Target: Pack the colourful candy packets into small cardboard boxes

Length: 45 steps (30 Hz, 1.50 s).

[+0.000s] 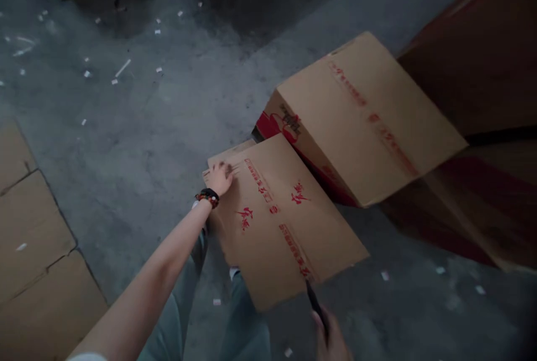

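Concrete floor (126, 126) spreads out grey and scuffed beneath me, dotted with white paper scraps (123, 68). My left hand (220, 178) rests with its fingers slightly bent, pressing down without gripping, on the far end of a flat cardboard panel (285, 221). The panel is printed with red characters and lies over a second cardboard edge (230, 151) that sticks out just beyond my fingertips. A dark beaded bracelet (207, 197) sits on my left wrist. My right hand (331, 338) is closed around a slim black tool (315, 302), but the frame cuts off the hand and the blur hides what kind of tool it is. Its tip is right at the near edge of the panel. Just beside the panel, a tilted cardboard carton (361, 120) with red markings leans against darker red-and-brown cartons (474, 59). I can't see inside any of them, so their contents stay hidden. Flattened cardboard sheets (33, 238) lie on the floor to my left, and my grey-green trousers (245, 316) show below the panel.
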### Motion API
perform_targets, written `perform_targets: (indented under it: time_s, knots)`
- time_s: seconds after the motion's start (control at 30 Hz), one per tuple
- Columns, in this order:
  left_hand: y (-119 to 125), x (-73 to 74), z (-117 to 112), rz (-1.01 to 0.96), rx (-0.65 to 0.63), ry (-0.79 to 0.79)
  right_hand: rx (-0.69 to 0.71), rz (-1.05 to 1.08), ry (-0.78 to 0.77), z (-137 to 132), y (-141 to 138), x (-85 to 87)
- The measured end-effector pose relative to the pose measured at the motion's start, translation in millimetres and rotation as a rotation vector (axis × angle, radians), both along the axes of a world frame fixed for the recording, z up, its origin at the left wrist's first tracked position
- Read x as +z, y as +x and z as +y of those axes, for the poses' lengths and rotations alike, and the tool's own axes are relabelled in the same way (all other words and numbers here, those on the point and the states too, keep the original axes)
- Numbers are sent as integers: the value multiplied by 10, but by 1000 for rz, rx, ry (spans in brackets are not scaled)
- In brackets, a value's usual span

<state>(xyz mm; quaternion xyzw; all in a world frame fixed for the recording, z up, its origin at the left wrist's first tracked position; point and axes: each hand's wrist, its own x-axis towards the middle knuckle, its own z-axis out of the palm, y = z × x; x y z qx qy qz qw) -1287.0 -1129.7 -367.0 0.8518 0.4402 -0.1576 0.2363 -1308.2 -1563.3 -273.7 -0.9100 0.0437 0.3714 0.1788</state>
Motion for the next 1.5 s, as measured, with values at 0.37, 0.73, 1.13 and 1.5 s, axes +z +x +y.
perform_targets:
  time_s: [0.37, 0.73, 1.13, 1.5]
  knots:
    - [216, -886, 543, 23, 279, -64, 167, -61, 253, 2008, 1236, -883]
    - [332, -867, 622, -126, 445, -110, 472, -34, 207, 2513, 1675, -1188]
    - [-518, -85, 388, -248, 477, -193, 1742, 200, 73, 5040, 2013, -1011]
    - [-624, 95, 285, -248, 495, -257, 2051, -7, -348, 5336, 1840, -431]
